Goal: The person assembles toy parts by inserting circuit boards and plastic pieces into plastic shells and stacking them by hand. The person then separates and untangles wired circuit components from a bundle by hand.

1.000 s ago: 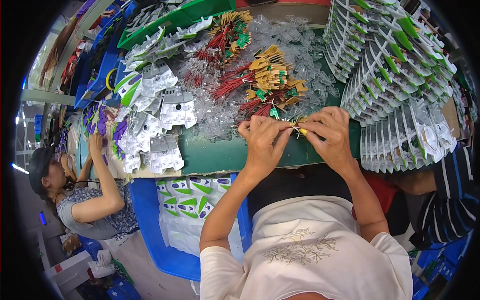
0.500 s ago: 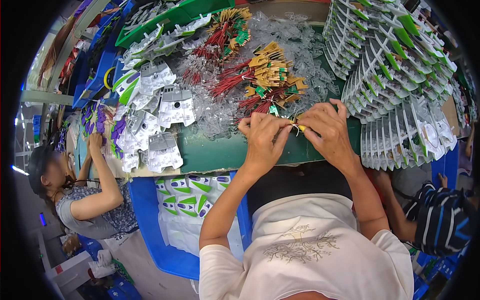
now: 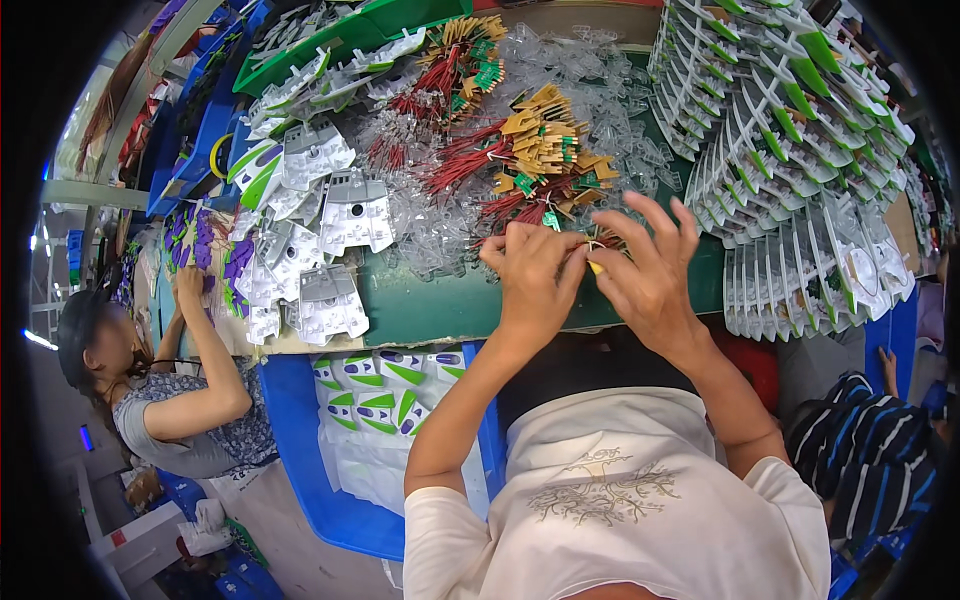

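Taking the space between the two bare hands as the middle of the dial, the small yellow piece with a thin white tie [image 3: 597,267] sits right there, just above the near edge of the green tabletop [image 3: 430,305]. The left hand [image 3: 535,280] has its thumb and fingertips drawn together in a pinch at the piece's left end, which they hide. The right hand [image 3: 655,275] is looser: its thumb and nearest finger lie at the yellow end, while other fingers fan upward (whether that thumb and finger press on it, I cannot tell).

Toward 11 o'clock lies a bundle of flat golden-yellow strips with red wires [image 3: 545,135], with loose clear plastic parts [image 3: 635,125] around it. Near 10 o'clock are white-and-grey moulded plastic shells [image 3: 355,215]; at 2 o'clock, nested rows of curved white-and-green plastic shells [image 3: 790,150]. A blue plastic bin [image 3: 300,455] at 8 o'clock holds white, green and purple pieces [image 3: 375,402]. Beyond it, near 9 o'clock, a co-worker's hand [image 3: 190,282] is at some purple parts [image 3: 237,262].
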The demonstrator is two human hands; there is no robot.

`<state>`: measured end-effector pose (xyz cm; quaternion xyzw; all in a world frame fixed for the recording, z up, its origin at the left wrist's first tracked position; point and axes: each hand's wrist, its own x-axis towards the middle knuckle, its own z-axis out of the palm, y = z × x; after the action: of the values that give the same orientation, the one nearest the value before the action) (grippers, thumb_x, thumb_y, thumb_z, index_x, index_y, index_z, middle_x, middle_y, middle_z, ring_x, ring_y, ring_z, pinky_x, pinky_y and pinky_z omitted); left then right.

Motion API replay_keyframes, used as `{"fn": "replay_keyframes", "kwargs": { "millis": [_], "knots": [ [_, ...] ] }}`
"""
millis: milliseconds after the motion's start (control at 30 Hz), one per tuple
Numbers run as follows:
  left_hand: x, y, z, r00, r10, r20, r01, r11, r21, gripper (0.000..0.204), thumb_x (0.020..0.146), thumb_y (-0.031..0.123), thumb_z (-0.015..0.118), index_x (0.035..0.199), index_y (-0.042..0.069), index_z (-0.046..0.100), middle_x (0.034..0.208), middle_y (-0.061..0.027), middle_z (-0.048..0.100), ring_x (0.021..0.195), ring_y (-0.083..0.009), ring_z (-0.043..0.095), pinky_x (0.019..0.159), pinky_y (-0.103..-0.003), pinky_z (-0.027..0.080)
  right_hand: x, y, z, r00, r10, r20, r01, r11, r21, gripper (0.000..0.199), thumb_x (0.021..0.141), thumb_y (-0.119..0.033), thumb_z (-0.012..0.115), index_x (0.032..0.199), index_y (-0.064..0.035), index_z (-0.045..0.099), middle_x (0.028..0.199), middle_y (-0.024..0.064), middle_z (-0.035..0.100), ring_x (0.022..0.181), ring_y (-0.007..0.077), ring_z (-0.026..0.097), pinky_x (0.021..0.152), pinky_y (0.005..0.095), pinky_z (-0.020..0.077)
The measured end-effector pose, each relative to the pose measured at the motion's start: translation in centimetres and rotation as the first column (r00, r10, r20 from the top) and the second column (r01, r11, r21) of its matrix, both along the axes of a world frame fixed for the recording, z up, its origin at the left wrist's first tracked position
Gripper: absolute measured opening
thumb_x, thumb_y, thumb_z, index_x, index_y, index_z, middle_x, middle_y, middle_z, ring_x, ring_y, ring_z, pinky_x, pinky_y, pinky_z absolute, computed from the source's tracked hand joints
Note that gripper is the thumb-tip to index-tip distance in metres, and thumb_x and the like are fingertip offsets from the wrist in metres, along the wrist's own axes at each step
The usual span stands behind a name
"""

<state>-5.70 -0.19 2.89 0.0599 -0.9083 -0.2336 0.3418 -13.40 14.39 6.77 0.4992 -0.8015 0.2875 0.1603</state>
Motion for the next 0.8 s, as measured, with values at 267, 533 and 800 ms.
{"fn": "replay_keyframes", "kwargs": {
  "millis": [267,533,800],
  "knots": [
    [-0.4,-0.1,0.5,0.998,-0.062,-0.033,0.066,0.991,0.113,0.011,0.08,0.016,0.076,0.09,0.012,0.073,0.078,0.0025,0.064,0.087,-0.0181,0.054,0.085,-0.039,0.026,-0.3,-0.2,-2.1,0.925,-0.358,-0.129,0.335,0.926,-0.171,0.016,0.071,-0.009,0.074,0.085,-0.0129,0.068,0.13,0.0035,0.061,0.137,0.0298,0.039,0.113,0.0556,0.0147],
    [-0.9,-0.4,0.4,0.991,-0.125,-0.052,0.135,0.929,0.344,0.012,0.079,0.015,0.075,0.091,0.013,0.073,0.083,0.0031,0.066,0.091,-0.0194,0.054,0.088,-0.039,0.027,0.7,-0.1,-1.5,0.947,-0.314,0.07,0.321,0.939,-0.125,0.017,0.071,-0.006,0.072,0.088,-0.0101,0.068,0.133,0.0086,0.057,0.139,0.038,0.034,0.112,0.0543,0.0195],
    [0.0,0.1,0.1,0.994,0.005,-0.106,-0.034,0.96,-0.278,0.02,0.075,0.015,0.072,0.095,0.017,0.072,0.082,0.0063,0.059,0.094,-0.0129,0.058,0.093,-0.046,0.025,-0.2,0.2,-0.9,0.946,-0.319,-0.052,0.311,0.942,-0.123,0.013,0.075,-0.009,0.071,0.086,-0.0098,0.065,0.131,0.0069,0.058,0.139,0.0346,0.033,0.111,0.0577,0.0171]
  ]
}}
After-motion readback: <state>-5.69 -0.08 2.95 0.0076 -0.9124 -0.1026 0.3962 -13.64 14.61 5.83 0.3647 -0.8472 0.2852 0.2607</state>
